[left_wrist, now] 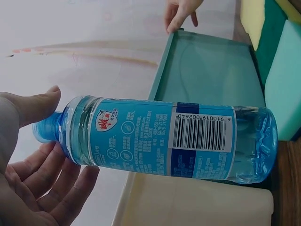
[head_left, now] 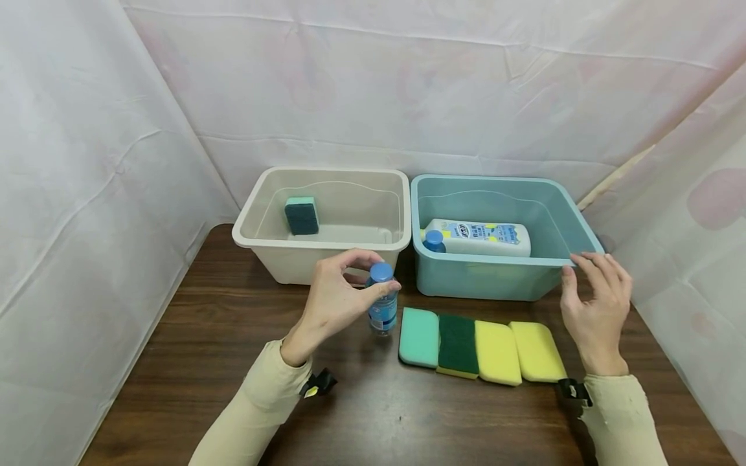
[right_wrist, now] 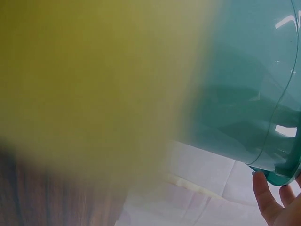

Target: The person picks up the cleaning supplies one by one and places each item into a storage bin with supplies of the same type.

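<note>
A clear blue bottle [head_left: 383, 310] with a blue cap stands upright in front of the gap between two bins. My left hand [head_left: 338, 294] pinches it near the cap; in the left wrist view the thumb and fingers of the hand [left_wrist: 42, 160] lie around the neck of the bottle [left_wrist: 169, 139], its barcode label showing. My right hand [head_left: 600, 304] rests its fingertips on the front right corner of the teal bin [head_left: 484, 278]. The right wrist view shows fingers of that hand [right_wrist: 280, 202] at the rim of the teal bin [right_wrist: 235, 94].
A beige bin [head_left: 291, 262] holds a green sponge [head_left: 302, 217]. Inside the teal bin are a white bottle [head_left: 480, 238] and a blue-capped bottle [head_left: 434, 241]. In front lie a mint sponge [head_left: 419, 338], a dark green one [head_left: 458, 344] and two yellow sponges [head_left: 498, 353]. Light curtains surround the table [head_left: 204, 362].
</note>
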Action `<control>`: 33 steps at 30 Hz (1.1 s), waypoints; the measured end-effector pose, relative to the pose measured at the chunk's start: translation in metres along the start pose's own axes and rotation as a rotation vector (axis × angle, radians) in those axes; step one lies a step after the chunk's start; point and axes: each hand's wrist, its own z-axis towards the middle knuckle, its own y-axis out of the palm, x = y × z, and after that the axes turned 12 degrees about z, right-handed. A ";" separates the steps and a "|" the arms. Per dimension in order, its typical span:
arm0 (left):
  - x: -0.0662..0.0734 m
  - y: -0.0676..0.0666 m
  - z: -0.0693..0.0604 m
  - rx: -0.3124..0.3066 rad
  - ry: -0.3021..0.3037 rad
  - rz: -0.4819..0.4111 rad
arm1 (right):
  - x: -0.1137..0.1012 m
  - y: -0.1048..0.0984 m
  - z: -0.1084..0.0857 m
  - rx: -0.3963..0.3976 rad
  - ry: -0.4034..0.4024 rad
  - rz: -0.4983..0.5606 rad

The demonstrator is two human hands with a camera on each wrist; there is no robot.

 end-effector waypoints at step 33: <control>0.018 0.011 0.008 -0.057 -0.089 -0.044 | 0.000 0.000 0.000 0.009 -0.011 0.013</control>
